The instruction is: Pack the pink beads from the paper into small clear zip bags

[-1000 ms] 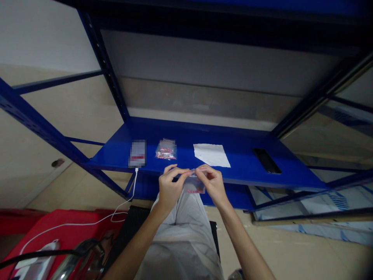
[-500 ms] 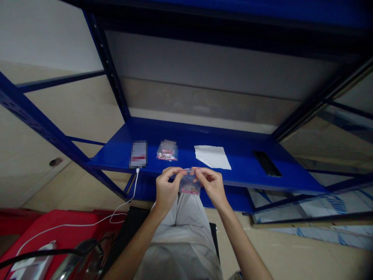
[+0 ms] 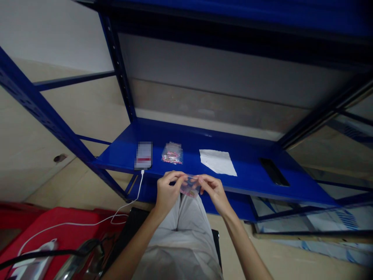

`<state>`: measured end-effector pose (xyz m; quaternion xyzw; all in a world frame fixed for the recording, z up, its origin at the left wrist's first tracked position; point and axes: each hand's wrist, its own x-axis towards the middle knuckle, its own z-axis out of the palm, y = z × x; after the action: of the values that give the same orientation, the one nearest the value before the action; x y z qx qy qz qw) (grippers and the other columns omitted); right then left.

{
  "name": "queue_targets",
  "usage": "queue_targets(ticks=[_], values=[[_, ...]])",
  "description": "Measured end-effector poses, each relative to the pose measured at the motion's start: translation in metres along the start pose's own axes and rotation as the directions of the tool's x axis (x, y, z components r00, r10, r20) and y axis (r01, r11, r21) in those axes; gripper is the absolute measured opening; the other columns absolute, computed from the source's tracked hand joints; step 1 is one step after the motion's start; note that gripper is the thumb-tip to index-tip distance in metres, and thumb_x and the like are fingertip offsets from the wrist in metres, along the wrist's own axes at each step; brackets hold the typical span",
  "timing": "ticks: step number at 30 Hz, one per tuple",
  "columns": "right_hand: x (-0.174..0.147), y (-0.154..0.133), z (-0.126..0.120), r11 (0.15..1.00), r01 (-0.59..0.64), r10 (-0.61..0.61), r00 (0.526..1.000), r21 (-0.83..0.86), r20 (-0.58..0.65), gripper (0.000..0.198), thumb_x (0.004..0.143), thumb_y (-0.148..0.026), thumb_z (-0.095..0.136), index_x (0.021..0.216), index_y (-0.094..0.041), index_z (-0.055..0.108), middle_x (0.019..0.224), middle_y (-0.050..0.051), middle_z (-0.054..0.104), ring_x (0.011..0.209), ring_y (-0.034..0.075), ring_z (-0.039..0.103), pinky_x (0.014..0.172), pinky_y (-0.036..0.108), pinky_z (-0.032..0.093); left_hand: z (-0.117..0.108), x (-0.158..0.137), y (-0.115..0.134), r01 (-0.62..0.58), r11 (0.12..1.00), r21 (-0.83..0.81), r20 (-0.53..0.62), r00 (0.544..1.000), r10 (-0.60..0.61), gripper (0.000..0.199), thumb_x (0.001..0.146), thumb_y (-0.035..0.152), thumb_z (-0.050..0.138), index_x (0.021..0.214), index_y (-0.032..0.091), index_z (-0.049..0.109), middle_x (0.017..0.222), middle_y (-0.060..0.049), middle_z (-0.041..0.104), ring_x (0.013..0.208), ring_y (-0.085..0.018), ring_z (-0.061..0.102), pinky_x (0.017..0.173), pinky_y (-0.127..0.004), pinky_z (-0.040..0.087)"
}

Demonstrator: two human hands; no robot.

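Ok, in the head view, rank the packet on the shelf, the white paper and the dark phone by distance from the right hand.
From the right hand:
1. White paper, just beyond it on the shelf.
2. Packet on the shelf, farther left.
3. Dark phone, far right.

A single head-worn camera looks forward and down at a blue shelf (image 3: 247, 171) that crosses the middle of the frame. It sits close: the person's forearms rise from the bottom edge, and both hands meet near the lower centre.

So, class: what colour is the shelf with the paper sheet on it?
Blue: the shelf under the white sheet shows best in the head view.
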<state>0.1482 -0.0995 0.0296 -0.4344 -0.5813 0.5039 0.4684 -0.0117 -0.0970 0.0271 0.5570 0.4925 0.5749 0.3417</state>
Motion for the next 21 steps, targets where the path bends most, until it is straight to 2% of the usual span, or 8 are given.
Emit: queue_targets(ticks=[4, 7, 10, 14, 17, 19, 21], values=[[0.005, 0.004, 0.009, 0.998, 0.053, -0.058, 0.991, -0.045, -0.123, 0.02, 0.079, -0.036, 0.059, 0.085, -0.02, 0.07, 0.073, 0.004, 0.071, 0.059, 0.015, 0.063, 0.051, 0.023, 0.047, -0.006, 0.003, -0.001, -0.053, 0.997, 0.061, 0.077, 0.996, 0.048, 0.008, 0.072, 0.023, 0.063, 0.076, 0.016, 0.066, 0.075, -0.003, 0.069, 0.069, -0.015, 0.067, 0.066, -0.024, 0.054], [0.009, 0.004, 0.017, 0.99, 0.092, -0.111, 0.978, -0.11, -0.179, 0.018, 0.077, -0.034, 0.062, 0.08, -0.019, 0.071, 0.074, 0.005, 0.071, 0.06, 0.016, 0.064, 0.054, 0.025, 0.049, -0.009, 0.006, -0.003, -0.022, 0.999, 0.034, 0.091, 0.996, 0.019, 0.013, 0.072, 0.027, 0.063, 0.077, 0.016, 0.068, 0.076, -0.004, 0.071, 0.071, -0.016, 0.067, 0.068, -0.025, 0.054], [0.013, 0.002, 0.023, 0.988, 0.087, -0.106, 0.983, -0.129, -0.148, 0.019, 0.076, -0.035, 0.062, 0.077, -0.018, 0.071, 0.076, 0.006, 0.071, 0.062, 0.017, 0.065, 0.053, 0.026, 0.05, -0.013, 0.011, -0.006, -0.009, 1.0, 0.018, 0.044, 0.999, 0.008, 0.014, 0.075, 0.027, 0.06, 0.072, 0.015, 0.066, 0.071, -0.004, 0.07, 0.068, -0.016, 0.067, 0.066, -0.025, 0.054], [0.021, 0.007, 0.029, 0.991, 0.068, -0.08, 0.991, -0.112, -0.105, 0.023, 0.078, -0.038, 0.059, 0.082, -0.019, 0.07, 0.08, 0.006, 0.071, 0.069, 0.018, 0.065, 0.056, 0.025, 0.05, -0.013, 0.016, -0.012, -0.004, 0.999, -0.039, 0.063, 0.998, 0.007, 0.013, 0.076, 0.026, 0.059, 0.07, 0.015, 0.063, 0.069, -0.004, 0.069, 0.068, -0.016, 0.067, 0.065, -0.025, 0.055], [0.03, 0.017, 0.031, 0.996, 0.043, -0.053, 0.992, -0.084, -0.118, 0.025, 0.079, -0.04, 0.057, 0.083, -0.018, 0.067, 0.079, 0.005, 0.07, 0.072, 0.017, 0.065, 0.06, 0.025, 0.05, -0.01, 0.021, -0.019, 0.105, 0.985, -0.134, 0.087, 0.992, -0.094, 0.015, 0.076, 0.029, 0.059, 0.073, 0.014, 0.063, 0.068, -0.004, 0.069, 0.059, -0.016, 0.067, 0.055, -0.026, 0.056], [0.039, 0.021, 0.032, 0.997, 0.038, -0.046, 0.992, -0.07, -0.117, 0.025, 0.077, -0.042, 0.059, 0.083, -0.018, 0.063, 0.077, 0.004, 0.069, 0.068, 0.017, 0.065, 0.058, 0.025, 0.049, -0.008, 0.026, -0.023, 0.172, 0.965, -0.199, 0.105, 0.983, -0.153, 0.018, 0.075, 0.032, 0.059, 0.075, 0.015, 0.064, 0.067, -0.003, 0.069, 0.057, -0.017, 0.066, 0.05, -0.026, 0.056], [0.052, 0.021, 0.031, 0.994, 0.038, -0.05, 0.992, -0.106, -0.115, 0.027, 0.074, -0.044, 0.061, 0.082, -0.018, 0.061, 0.073, 0.003, 0.067, 0.057, 0.015, 0.063, 0.051, 0.023, 0.047, -0.009, 0.036, -0.026, 0.17, 0.96, -0.222, 0.124, 0.982, -0.145, 0.02, 0.074, 0.034, 0.06, 0.074, 0.015, 0.066, 0.069, -0.004, 0.07, 0.059, -0.017, 0.066, 0.049, -0.026, 0.056]])
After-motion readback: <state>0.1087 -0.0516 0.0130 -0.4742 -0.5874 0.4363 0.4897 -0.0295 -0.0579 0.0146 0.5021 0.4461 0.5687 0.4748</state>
